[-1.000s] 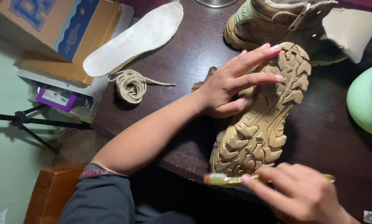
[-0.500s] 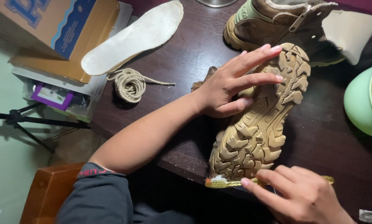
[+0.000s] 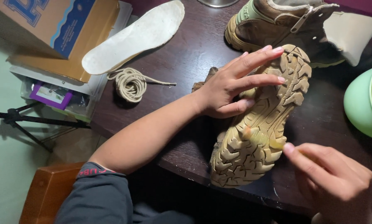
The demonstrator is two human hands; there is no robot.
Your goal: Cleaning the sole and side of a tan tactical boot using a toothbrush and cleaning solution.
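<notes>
Cardboard box (image 3: 57, 29): far-left corner of the table (image 3: 186, 58), printed, stiff.
Insole (image 3: 136, 35): pale, flat, beside the box.
Lace (image 3: 130, 84): beige cord, coiled near the left edge.
Left hand (image 3: 236, 85): fingers spread wide, pressing flat on the sole.
Boot (image 3: 263, 120): tan, sole up, deep rubber lugs; long axis runs from the near edge toward the far-right corner.
Brush (image 3: 260, 139): small, yellowish, blurred against the heel lugs.
Right hand (image 3: 331, 178): at the near-right edge, nearer the heel, fingers pinched narrow on the brush handle.
Second boot (image 3: 277, 23): upright, far edge.
Green basin (image 3: 366, 103): smooth plastic, right edge.
</notes>
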